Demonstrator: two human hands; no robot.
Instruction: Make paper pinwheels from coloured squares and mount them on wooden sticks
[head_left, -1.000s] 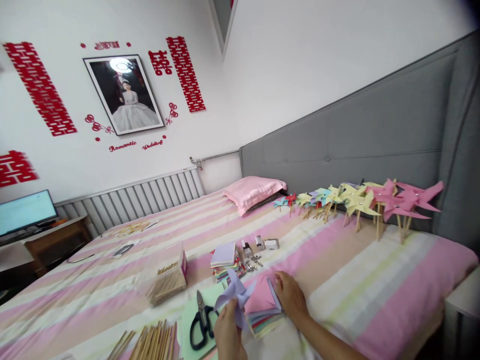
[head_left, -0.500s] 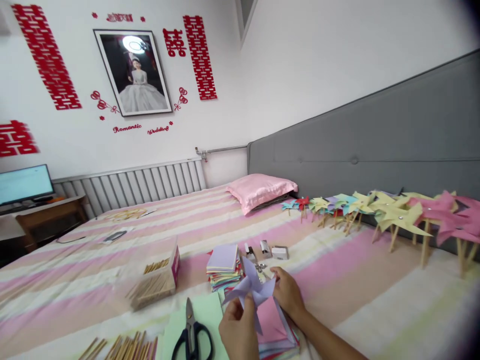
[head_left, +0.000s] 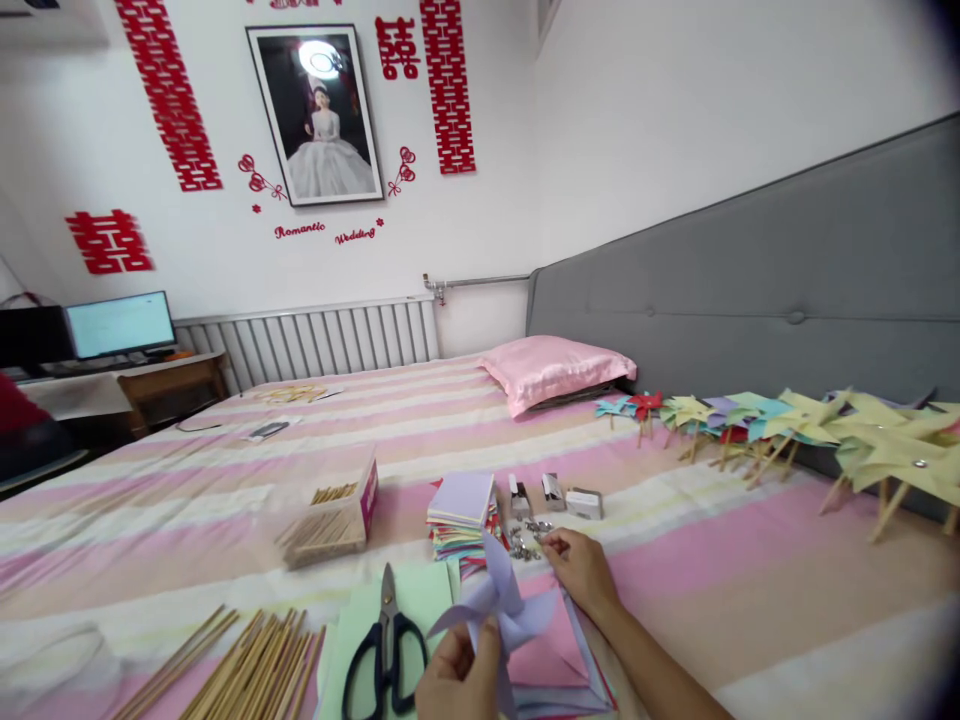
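Note:
A lavender paper pinwheel (head_left: pixel 517 615) with its points folded to the centre is pinched between the thumb and fingers of my left hand (head_left: pixel 465 675). My right hand (head_left: pixel 585 572) reaches past it, thumb and fingertips pressed together at the edge of a small heap of shiny metal pushpins (head_left: pixel 526 545). What those fingertips hold, if anything, is too small to tell. Below the pinwheel lies a stack of coloured paper with a pink sheet (head_left: pixel 551 645) on top. A second stack of paper squares (head_left: pixel 459 500), lavender on top, sits just behind.
Dark-handled scissors (head_left: pixel 386 650) lie on green paper (head_left: pixel 435 585), left of my hands. Wooden sticks (head_left: pixel 259 665) are spread farther left, near a clear box of sticks (head_left: pixel 367 505). Small boxes (head_left: pixel 583 503) stand behind the pins. Finished pinwheels (head_left: pixel 802 415) line the grey headboard (head_left: pixel 720 260).
My view has turned left. My right hand has moved off the pinwheel's edge to the pushpins, while my left hand keeps hold of the pinwheel.

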